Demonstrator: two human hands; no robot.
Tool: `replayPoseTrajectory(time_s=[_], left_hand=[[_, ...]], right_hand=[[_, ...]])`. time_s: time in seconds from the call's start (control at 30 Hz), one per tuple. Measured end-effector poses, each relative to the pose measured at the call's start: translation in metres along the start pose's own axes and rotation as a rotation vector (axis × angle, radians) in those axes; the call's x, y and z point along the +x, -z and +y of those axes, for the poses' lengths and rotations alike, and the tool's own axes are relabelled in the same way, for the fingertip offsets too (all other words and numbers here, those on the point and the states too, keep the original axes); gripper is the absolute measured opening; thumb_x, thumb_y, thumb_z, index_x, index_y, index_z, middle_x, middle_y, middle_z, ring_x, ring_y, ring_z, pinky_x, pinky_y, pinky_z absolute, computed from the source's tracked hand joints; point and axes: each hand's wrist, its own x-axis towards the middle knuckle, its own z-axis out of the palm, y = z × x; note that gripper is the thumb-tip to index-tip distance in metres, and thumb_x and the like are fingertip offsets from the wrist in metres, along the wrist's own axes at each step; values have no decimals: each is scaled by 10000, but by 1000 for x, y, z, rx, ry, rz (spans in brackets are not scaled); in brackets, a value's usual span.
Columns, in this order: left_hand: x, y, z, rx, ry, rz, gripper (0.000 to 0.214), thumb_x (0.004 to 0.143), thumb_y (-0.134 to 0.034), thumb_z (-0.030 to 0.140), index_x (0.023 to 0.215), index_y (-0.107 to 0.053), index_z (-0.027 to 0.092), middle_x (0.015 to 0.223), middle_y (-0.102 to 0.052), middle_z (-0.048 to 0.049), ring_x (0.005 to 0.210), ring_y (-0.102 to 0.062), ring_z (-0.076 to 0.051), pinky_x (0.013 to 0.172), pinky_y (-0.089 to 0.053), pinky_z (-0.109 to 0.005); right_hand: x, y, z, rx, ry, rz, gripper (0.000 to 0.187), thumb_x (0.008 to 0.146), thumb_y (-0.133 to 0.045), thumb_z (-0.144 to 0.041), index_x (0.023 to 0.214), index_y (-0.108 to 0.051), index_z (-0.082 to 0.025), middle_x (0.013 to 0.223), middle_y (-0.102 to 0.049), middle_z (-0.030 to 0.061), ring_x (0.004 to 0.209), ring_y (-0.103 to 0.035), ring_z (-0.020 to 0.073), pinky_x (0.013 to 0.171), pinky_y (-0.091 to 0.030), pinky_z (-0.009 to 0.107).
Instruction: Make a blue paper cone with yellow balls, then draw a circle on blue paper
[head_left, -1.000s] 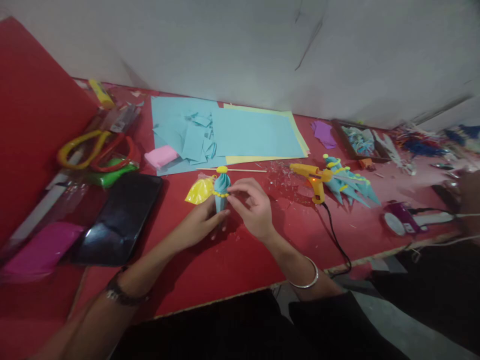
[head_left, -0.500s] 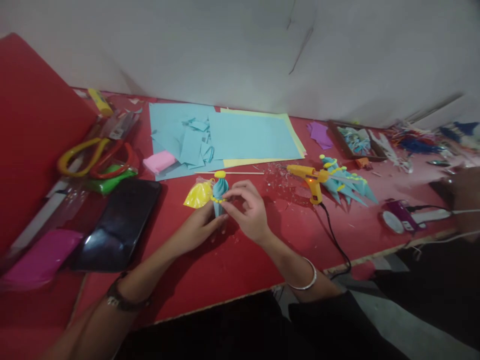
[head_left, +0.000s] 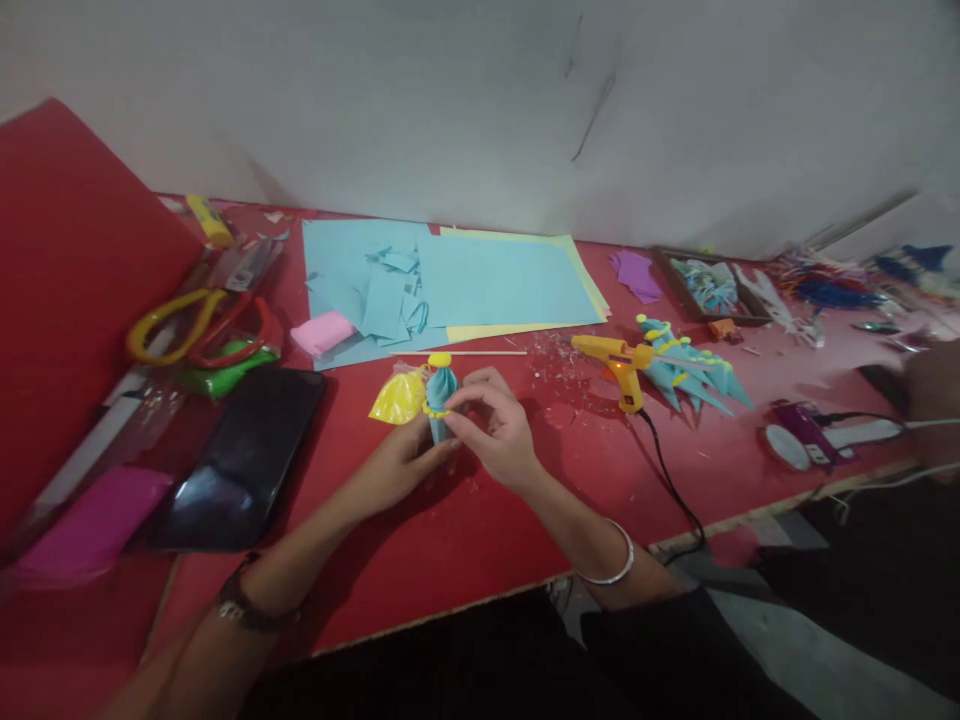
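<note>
Little has changed: mid-frame, the left hand [head_left: 401, 462] still grips the paper cone [head_left: 442, 388]; the right hand [head_left: 501, 432] keeps its fingers narrow at the yellow trim [head_left: 432, 411], hold unclear, work there seemingly unfinished.

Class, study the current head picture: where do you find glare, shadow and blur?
Head view: pale glare on the glossy black flat slab; head view: soft shadow beside the bare left forearm on the red tabletop; head view: the magenta plastic-wrapped packet looks smeared, the turquoise yellow-trimmed cone clearer.
</note>
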Motion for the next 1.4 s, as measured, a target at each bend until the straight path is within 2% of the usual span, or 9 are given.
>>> replayPoseTrajectory(time_s=[0.13, 0.27, 0.47, 0.57, 0.73, 0.9, 1.07, 1.27, 1.4], left_hand=[[-3, 1, 7, -99, 74, -96, 222, 817, -425, 390, 759, -469, 181, 584, -517, 36, 452, -445, -82, 436, -364, -207], [-3, 9, 6, -136, 72, 46, 224, 831, -368, 394, 889, -428, 186, 583, -491, 58, 376, -408, -72, 398, -335, -210], [2, 32, -4, 298, 5, 415, 248, 821, -374, 323, 632, -466, 191, 458, -438, 36, 441, -450, -115, 492, -353, -242], [5, 36, -4, 425, 93, 458, 278, 822, -354, 366, 662, -496, 189, 466, -488, 10, 486, -508, -156, 539, -378, -265], [6, 32, -5, 561, 235, 423, 319, 822, -315, 416, 734, -512, 180, 547, -552, -34, 559, -569, -203, 550, -376, -280], [6, 32, -8, 552, 208, 398, 356, 830, -287, 432, 767, -519, 170, 550, -558, -40, 551, -567, -208, 559, -382, -288], [7, 33, -10, 541, 192, 404, 352, 837, -289, 434, 775, -512, 168, 553, -559, -39, 549, -568, -204, 550, -383, -281], [9, 33, -14, 547, 175, 401, 290, 832, -305, 407, 771, -480, 185, 577, -561, -24, 565, -570, -194, 549, -380, -270], [8, 35, -16, 552, 162, 371, 292, 835, -291, 426, 752, -457, 200, 593, -580, -19, 583, -579, -193, 553, -374, -270]], right_hand=[[3, 3, 4, 126, -159, 71, 96, 785, -520, -293, 776, -582, -220, 770, -521, -3, 671, -510, 109, 622, -445, 263], [6, 5, 14, 16, -254, 86, 145, 777, -489, -213, 876, -594, -222, 829, -572, 1, 734, -547, 117, 707, -458, 278], [4, 2, 26, -189, -176, -96, 379, 766, -412, -84, 1065, -584, -241, 1056, -574, 41, 1001, -541, 142, 890, -437, 321], [8, 2, 29, -279, -141, -151, 434, 785, -375, -60, 1137, -558, -236, 1153, -555, 62, 1089, -504, 149, 970, -392, 359], [28, 0, 40, -309, -144, -258, 447, 800, -337, -32, 1144, -558, -213, 1245, -537, 65, 1174, -467, 133, 1037, -327, 374], [48, -9, 52, -406, -134, -301, 375, 811, -381, -49, 1101, -589, -164, 1147, -597, 91, 1076, -526, 153, 972, -380, 366], [54, -12, 57, -505, -79, -315, 296, 795, -440, -34, 956, -660, -147, 918, -633, 76, 878, -562, 148, 815, -437, 308], [68, -6, 59, -453, -135, -495, 199, 747, -609, -129, 931, -678, -157, 713, -593, 7, 617, -491, 98, 612, -385, 233], [76, -7, 57, -472, -88, -535, 154, 701, -668, -143, 846, -700, -186, 613, -513, -35, 578, -437, 84, 566, -329, 208]])
